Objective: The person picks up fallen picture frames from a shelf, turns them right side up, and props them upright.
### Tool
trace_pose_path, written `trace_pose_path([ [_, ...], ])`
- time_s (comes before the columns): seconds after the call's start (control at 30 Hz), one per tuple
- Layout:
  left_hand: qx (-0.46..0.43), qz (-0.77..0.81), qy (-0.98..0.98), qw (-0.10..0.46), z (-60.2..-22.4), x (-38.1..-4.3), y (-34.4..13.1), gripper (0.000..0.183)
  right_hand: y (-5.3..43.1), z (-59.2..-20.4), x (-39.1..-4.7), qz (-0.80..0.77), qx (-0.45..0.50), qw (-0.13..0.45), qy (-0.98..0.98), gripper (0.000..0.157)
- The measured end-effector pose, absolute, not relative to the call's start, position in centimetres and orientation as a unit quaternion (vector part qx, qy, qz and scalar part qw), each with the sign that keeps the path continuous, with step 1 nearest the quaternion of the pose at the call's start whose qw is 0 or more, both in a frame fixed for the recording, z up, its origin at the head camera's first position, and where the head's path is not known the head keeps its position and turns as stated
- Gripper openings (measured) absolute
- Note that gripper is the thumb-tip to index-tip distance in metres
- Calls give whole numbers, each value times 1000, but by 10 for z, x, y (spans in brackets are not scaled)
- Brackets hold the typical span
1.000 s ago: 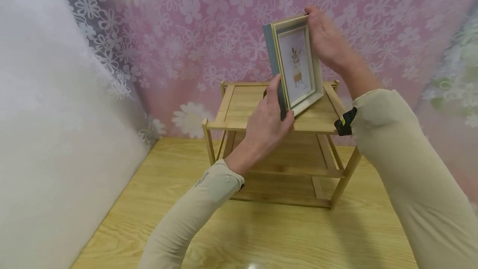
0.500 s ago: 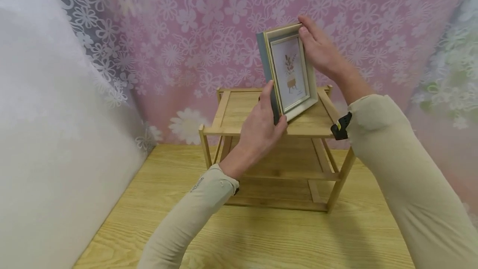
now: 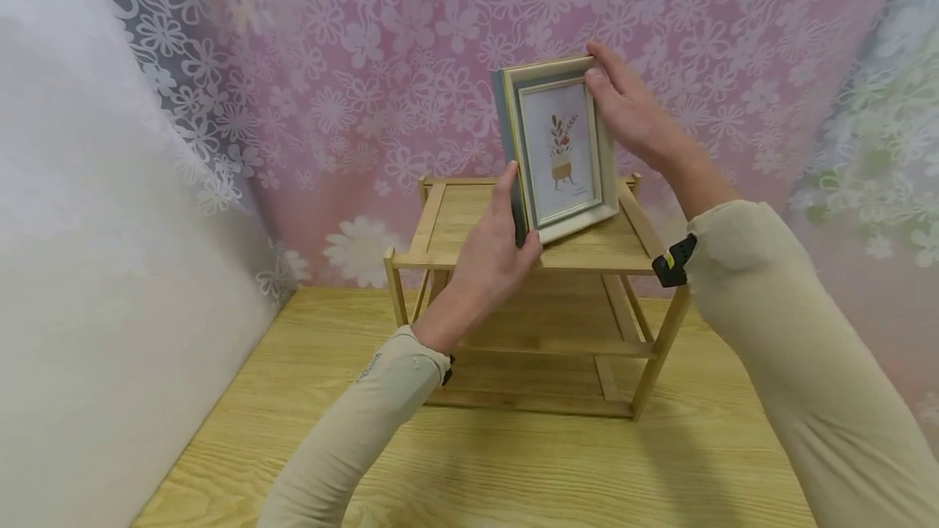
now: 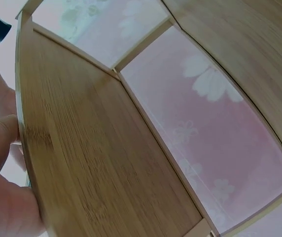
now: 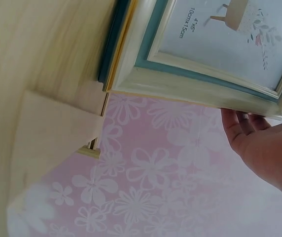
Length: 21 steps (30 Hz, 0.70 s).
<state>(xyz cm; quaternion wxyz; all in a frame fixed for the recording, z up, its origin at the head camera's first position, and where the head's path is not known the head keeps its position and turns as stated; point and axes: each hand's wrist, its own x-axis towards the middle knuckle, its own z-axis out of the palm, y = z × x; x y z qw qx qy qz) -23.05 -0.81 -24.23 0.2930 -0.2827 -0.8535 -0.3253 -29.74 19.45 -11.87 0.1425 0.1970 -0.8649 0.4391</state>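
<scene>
A picture frame [image 3: 609, 178], cream with teal and gold edging, stands nearly upright at the top shelf, showing a print of a potted plant. By its lower left corner my left hand [image 3: 490, 255] grips it, thumb at the front and a finger along the teal side. My right hand [image 3: 637, 111] holds the upper right edge, its other fingers hidden behind. In the right wrist view the same picture frame [image 5: 180, 84] has the right hand [image 5: 269, 148] at its edge. The left wrist view shows part of the left hand [image 4: 8, 197] beside the shelf's underside.
A wooden three-tier shelf [image 3: 458, 214] stands on the wood-grain floor [image 3: 293, 398]. Behind it hangs a pink floral backdrop [image 3: 352, 96]. A white wall [image 3: 103, 226] rises on the left. A black wrist device [image 3: 673, 261] sits at the right cuff.
The picture frame has turned to face me more and shifted left and slightly down in the view. Both hands keep hold of it and move along with it.
</scene>
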Motion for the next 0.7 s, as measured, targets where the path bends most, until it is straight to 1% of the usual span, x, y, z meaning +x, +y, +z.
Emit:
trace_pose_path([
  [0.23,-296,-333,-849,285,-240,-234,-15,82,200,-119,-292,442,202,137,-863,53],
  [0.5,-302,-338,-854,255,-234,-239,-23,81,203,-121,-284,454,208,127,-857,53],
  [0.7,-298,-364,-854,221,-229,-243,-30,81,203,-121,-279,467,207,121,-851,52],
])
